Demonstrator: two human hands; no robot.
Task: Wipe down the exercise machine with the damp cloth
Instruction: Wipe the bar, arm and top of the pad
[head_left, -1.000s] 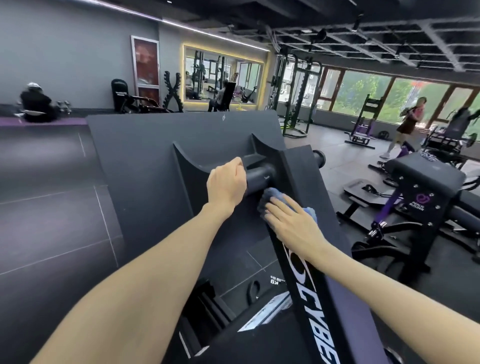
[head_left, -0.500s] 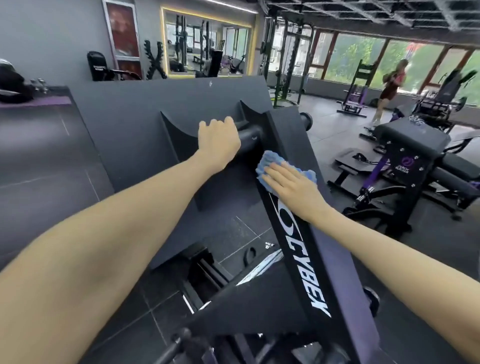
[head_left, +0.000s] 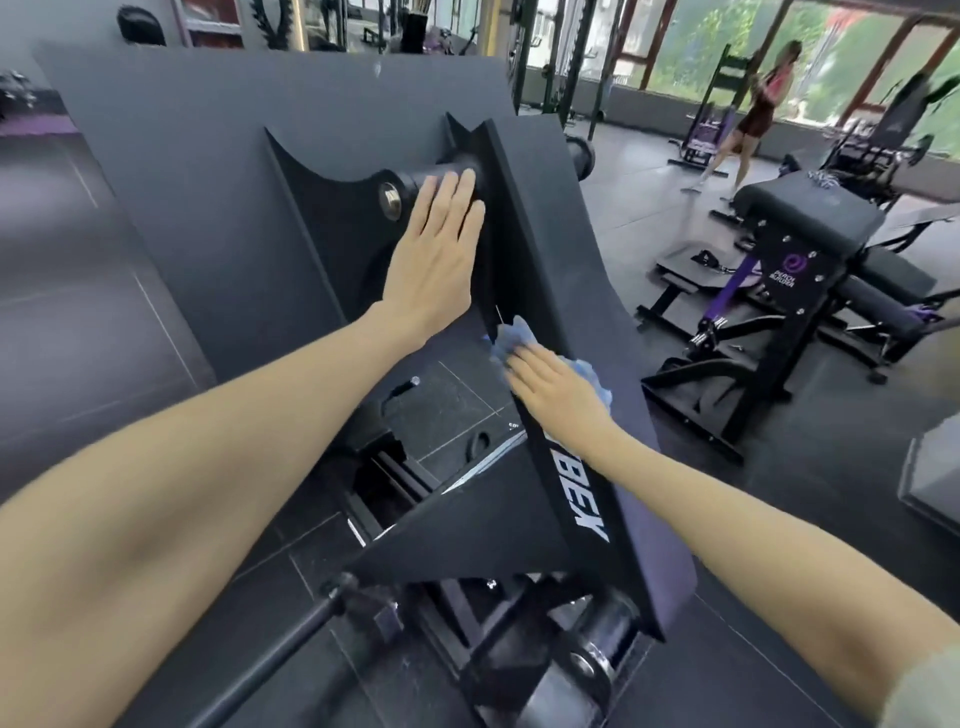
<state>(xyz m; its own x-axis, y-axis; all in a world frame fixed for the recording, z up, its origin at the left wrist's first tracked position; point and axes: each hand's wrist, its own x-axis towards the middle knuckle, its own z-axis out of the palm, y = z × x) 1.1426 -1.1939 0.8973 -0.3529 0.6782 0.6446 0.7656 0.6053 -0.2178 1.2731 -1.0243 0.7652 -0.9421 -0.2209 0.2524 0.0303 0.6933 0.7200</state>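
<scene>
1. Exercise machine (head_left: 524, 244): its black frame slants across the middle of the gym floor.
2. Blue cloth (head_left: 511, 338) lies on the frame's edge under the flat right hand (head_left: 558, 387).
3. Left hand (head_left: 436, 260), fingers straight, rests against the crossbar (head_left: 447, 179).

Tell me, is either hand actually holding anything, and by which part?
Neither hand grips anything. The right hand lies flat on the blue cloth, pressing its middle against the machine's slanted beam. The left hand is open, fingertips at the black crossbar.
</scene>
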